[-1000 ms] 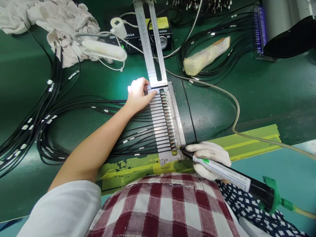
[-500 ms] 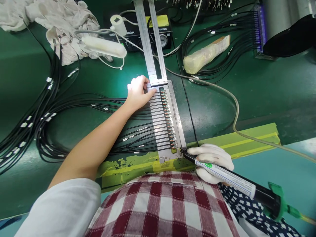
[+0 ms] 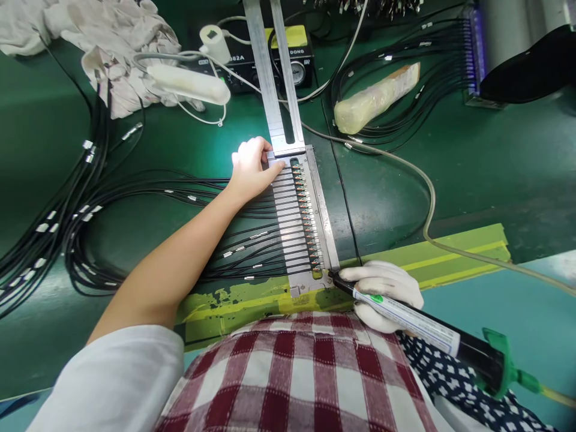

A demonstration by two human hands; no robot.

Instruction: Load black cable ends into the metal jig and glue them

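Note:
My bare left hand [image 3: 252,165] grips the far end of a slotted metal cable fixture [image 3: 291,261], its thumb on top and fingers curled at the left edge. Several thin black cables [image 3: 261,252] lie side by side in the fixture's slots, their stripped ends toward a row of small metal contacts [image 3: 310,225]. In my white-gloved right hand [image 3: 387,294] is a black dispensing syringe [image 3: 416,327] with a white label and a green cap joined to a hose. The syringe's tip is at the fixture's near right corner; whether it touches cannot be made out.
Behind the fixture stands a black dispenser box [image 3: 249,78], crossed by a slotted metal bar [image 3: 265,78]. White cloths [image 3: 130,48] lie back left, a wrapped yellowish block [image 3: 378,99] back right. Cable bundles [image 3: 85,198] spread left; a grey hose [image 3: 423,174] curves across the right.
My right hand and the syringe have shifted slightly left, the rear of the syringe most. The left hand and the fixture stay as they were.

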